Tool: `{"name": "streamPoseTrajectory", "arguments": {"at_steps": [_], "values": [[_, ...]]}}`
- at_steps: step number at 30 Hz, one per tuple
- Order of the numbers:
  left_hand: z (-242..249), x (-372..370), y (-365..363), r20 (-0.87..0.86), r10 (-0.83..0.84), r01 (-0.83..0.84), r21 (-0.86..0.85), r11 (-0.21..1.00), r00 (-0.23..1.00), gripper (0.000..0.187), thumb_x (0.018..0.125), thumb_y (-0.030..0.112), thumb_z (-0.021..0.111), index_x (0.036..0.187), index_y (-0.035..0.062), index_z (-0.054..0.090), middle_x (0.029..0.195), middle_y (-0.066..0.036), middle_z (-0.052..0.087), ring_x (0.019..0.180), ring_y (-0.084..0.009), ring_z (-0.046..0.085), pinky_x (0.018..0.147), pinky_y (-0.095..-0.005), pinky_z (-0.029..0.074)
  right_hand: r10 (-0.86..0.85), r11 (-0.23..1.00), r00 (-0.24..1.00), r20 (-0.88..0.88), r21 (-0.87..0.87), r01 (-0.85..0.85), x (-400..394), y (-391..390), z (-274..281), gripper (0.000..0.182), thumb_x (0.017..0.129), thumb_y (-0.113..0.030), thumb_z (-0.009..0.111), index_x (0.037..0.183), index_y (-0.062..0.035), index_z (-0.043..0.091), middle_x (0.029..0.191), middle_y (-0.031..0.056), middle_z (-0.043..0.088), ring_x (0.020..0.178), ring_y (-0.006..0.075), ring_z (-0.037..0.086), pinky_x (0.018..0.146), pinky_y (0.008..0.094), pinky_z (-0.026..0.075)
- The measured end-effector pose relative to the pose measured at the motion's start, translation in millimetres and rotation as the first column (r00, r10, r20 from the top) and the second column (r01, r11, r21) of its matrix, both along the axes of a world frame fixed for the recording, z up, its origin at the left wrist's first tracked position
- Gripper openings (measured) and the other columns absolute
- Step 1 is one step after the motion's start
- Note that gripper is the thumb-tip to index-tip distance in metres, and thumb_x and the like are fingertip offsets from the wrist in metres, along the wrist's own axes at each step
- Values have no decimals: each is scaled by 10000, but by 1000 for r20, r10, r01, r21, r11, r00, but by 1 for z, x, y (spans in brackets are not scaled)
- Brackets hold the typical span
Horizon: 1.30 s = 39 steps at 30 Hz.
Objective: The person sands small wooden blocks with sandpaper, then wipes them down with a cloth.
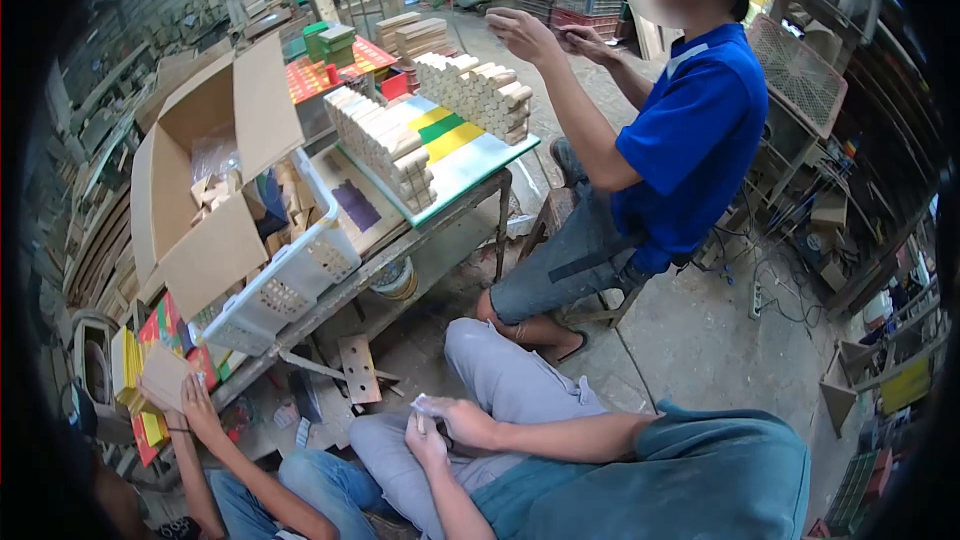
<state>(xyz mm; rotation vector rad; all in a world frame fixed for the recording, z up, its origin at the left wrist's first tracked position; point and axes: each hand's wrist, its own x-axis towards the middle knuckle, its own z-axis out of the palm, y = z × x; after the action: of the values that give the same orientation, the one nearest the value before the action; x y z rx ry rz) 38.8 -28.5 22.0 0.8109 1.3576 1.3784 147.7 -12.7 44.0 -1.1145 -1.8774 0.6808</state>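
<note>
My left hand and my right hand are close together over my lap, fingers closed. Between them a small whitish piece pokes out at the fingertips. It is too small to tell whether it is wood, paper or cloth, and the fingers hide most of it. My grey trousers lie just beyond the hands.
A table bears stacked wooden pieces. A cardboard box sits in a white plastic basket. One person in a blue shirt sits opposite; another person's hands touch a wooden board at left.
</note>
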Motion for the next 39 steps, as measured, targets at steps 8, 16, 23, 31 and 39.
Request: {"name": "streamPoseTrajectory", "arguments": {"at_steps": [8,16,23,31,39], "values": [[-10,-10,4,44,9,-4,-100,995,999,287,910,116,610,1123,-77,610,1019,-101,661,909,-154,618,819,-276,490,21,979,999,50,-205,-11,1,4,1,492,748,53,515,1230,-23,572,981,262,635,871,400,640,773,435,516],[-9,-8,6,208,105,-71,-163,984,972,312,900,113,626,1154,-66,603,1016,-99,663,860,-152,629,762,-263,506,2,970,1000,22,-244,3,0,1,1,467,780,62,496,1231,-25,579,924,279,620,800,404,643,719,432,509],[-15,-10,7,144,-24,38,-99,994,989,309,906,116,620,1159,-60,600,1057,-105,650,918,-157,617,792,-264,499,4,898,994,107,-438,43,-2,9,6,479,763,76,492,1228,-6,576,1015,262,621,889,400,637,795,426,508],[-9,-9,5,128,1,14,-111,994,992,310,905,130,626,1146,-63,604,1062,-115,649,933,-168,616,823,-279,492,54,859,986,158,-510,34,0,10,29,477,762,68,486,1229,8,564,1138,256,587,987,405,607,861,416,496],[-6,-8,5,190,9,24,-170,985,982,312,900,125,627,1149,-62,603,1064,-108,650,935,-165,616,817,-282,494,8,902,994,114,-429,41,1,14,9,472,771,39,506,1233,-30,573,993,276,618,867,418,630,763,437,511]]}}
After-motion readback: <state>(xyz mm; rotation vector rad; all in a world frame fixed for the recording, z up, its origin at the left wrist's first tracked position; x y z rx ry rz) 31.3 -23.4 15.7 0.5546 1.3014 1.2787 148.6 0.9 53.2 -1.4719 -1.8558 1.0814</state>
